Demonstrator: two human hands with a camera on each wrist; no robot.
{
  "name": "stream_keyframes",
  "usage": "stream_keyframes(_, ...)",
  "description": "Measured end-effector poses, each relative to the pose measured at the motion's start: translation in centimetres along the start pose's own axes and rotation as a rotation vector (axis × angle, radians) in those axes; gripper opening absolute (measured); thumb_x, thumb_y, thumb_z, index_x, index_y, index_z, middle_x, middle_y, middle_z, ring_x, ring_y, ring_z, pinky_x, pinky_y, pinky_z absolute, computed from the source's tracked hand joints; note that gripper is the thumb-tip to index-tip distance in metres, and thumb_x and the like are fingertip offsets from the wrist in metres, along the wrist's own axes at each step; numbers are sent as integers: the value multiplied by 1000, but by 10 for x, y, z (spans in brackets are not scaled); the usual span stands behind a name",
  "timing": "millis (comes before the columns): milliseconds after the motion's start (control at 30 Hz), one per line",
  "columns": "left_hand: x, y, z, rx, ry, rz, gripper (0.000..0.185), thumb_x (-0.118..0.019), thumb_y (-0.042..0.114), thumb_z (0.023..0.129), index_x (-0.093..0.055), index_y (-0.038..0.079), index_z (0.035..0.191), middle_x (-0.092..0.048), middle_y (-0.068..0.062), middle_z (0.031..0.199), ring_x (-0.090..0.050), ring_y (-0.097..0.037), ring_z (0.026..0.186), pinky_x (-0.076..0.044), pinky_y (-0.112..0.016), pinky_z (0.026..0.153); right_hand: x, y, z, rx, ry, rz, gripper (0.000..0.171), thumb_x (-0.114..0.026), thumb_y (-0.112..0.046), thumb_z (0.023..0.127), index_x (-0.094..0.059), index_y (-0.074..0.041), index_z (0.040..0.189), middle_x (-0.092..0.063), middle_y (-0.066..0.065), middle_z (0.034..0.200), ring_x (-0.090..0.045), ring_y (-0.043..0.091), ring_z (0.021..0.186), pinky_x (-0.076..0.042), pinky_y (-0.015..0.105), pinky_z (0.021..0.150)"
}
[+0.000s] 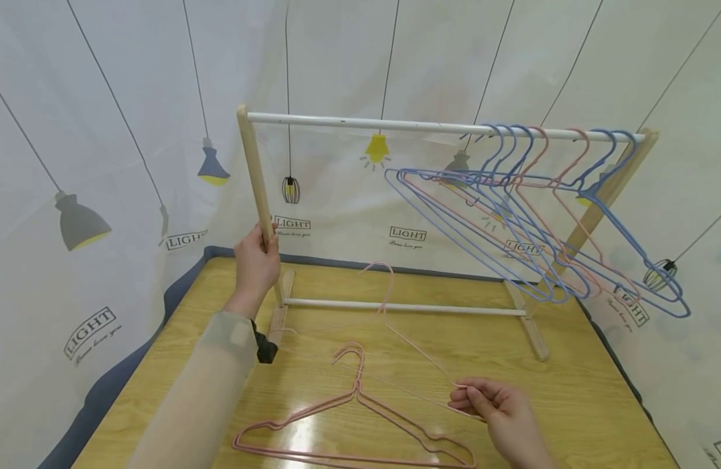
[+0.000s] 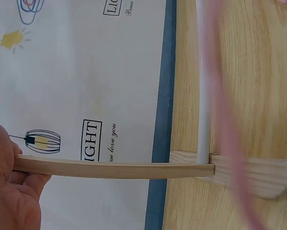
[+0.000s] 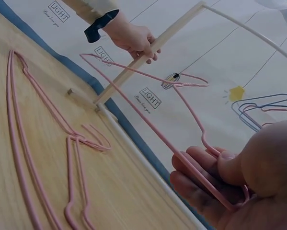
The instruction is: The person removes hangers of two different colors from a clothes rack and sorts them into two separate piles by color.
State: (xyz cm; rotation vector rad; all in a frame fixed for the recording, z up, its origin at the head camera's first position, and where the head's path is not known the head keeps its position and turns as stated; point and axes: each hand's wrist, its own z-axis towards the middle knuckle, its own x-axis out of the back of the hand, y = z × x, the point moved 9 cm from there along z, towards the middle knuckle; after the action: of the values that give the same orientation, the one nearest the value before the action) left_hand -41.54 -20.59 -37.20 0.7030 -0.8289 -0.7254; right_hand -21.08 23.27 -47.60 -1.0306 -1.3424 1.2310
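Observation:
My left hand [image 1: 258, 264] grips the left wooden post [image 1: 256, 176] of a small garment rack, with thumb and fingers wrapped about it. In my right hand [image 1: 501, 413] is one end of a pink wire hanger [image 1: 419, 348], pinched between thumb and fingers. Its hook points up and away, in front of the rack's lower white bar [image 1: 454, 309]. The right wrist view shows the held hanger [image 3: 143, 117] lying across the curled fingers. Below it, pink hangers [image 1: 357, 397] lie overlapped on the wooden table, hooks toward the rack.
Several blue hangers [image 1: 621, 225] and a few pink ones hang bunched at the right end of the rack's upper white bar [image 1: 360, 122]. The wooden foot [image 1: 527, 326] stands at right. A white cloth printed with lamps [image 1: 131, 273] surrounds the table [image 1: 184, 365].

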Motion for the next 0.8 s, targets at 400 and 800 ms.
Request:
stream_keyframes(400, -1, 0, -1, 18, -19, -3, 30, -59, 10, 109, -68, 4, 137, -73, -24, 120, -74, -37, 98, -59, -51, 77, -30, 27, -7, -59, -244, 71, 28, -47, 7, 109, -51, 32, 122, -71, 28, 103, -76, 18, 91, -61, 31, 83)
stream_keyframes(800, -1, 0, -2, 22, -15, -2, 30, -60, 10, 109, -68, 5, 137, -75, -23, 116, -73, -36, 93, -59, -50, 75, -42, 57, -13, -93, -353, 72, 26, -50, 8, 107, -55, 32, 116, -73, 25, 97, -73, 12, 83, -60, 26, 76)
